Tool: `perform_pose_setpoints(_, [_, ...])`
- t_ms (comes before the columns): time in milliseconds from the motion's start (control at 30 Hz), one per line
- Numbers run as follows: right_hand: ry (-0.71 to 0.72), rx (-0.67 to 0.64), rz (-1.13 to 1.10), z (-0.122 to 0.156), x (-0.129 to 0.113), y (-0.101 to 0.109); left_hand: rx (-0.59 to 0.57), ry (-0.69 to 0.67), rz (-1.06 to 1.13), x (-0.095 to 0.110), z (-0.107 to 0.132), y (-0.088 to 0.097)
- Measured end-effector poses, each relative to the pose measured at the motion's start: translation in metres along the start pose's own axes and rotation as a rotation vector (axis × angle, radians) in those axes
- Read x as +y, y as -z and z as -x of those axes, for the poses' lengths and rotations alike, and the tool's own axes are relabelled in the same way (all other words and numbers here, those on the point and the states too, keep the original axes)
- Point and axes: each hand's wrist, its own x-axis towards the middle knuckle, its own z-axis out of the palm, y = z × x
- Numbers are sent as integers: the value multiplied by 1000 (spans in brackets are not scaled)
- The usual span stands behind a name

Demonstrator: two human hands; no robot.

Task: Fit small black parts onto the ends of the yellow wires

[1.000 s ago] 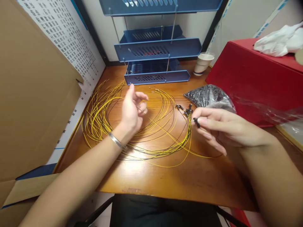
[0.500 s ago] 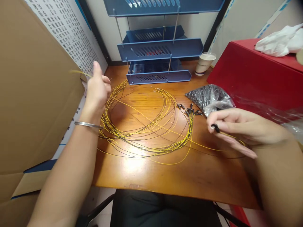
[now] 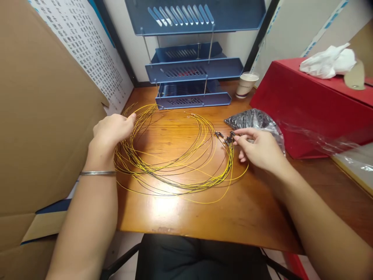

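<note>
yellow and dark wires (image 3: 148, 167) lay coiled on the tabletop (image 3: 204, 221), a bunch already wearing black connectors (image 3: 229, 139); couldn't tell how many were left. right hand (image 3: 260, 146): grip nearly pinched there, hold unclear. left hand (image 3: 112, 128): curled, contents hidden.

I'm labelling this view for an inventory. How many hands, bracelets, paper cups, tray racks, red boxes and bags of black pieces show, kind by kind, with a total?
Left hand and right hand: 2
Bracelet: 1
Paper cup: 1
Tray rack: 1
Red box: 1
Bag of black pieces: 1
Total: 7
The coiled wires overlap too much to count.
</note>
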Motion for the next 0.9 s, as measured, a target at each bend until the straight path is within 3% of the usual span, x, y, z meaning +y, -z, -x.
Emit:
perform_pose_setpoints(133, [34, 71, 55, -1, 2, 1, 38, 81, 0, -5, -9, -2])
perform_pose_setpoints(333, [107, 91, 155, -5, 8, -5, -81, 100, -31, -16, -11, 0])
perform_pose_setpoints(400, [113, 97, 168, -7, 11, -7, 3, 122, -11, -17, -8, 0])
perform_pose_setpoints(500, [149, 124, 171, -7, 12, -10, 254, 61, 79, -7, 1, -2])
perform_pose_setpoints(567, [199, 119, 179, -6, 10, -11, 299, -118, 111, 6, 11, -6])
perform_pose_setpoints(633, [242, 109, 227, -3, 6, -11, 233, -383, 137, 23, 24, -11])
perform_pose_setpoints(733, [289, 145, 370, 0, 2, -9, -51, -817, 207, 48, 48, -20])
perform_pose_setpoints(833, [331, 161, 437, 1, 1, -7, -252, -1109, 180, 66, 76, -25])
perform_pose_setpoints(900, [328, 148, 432, 1, 2, -7, -299, -1219, 169, 72, 91, -28])
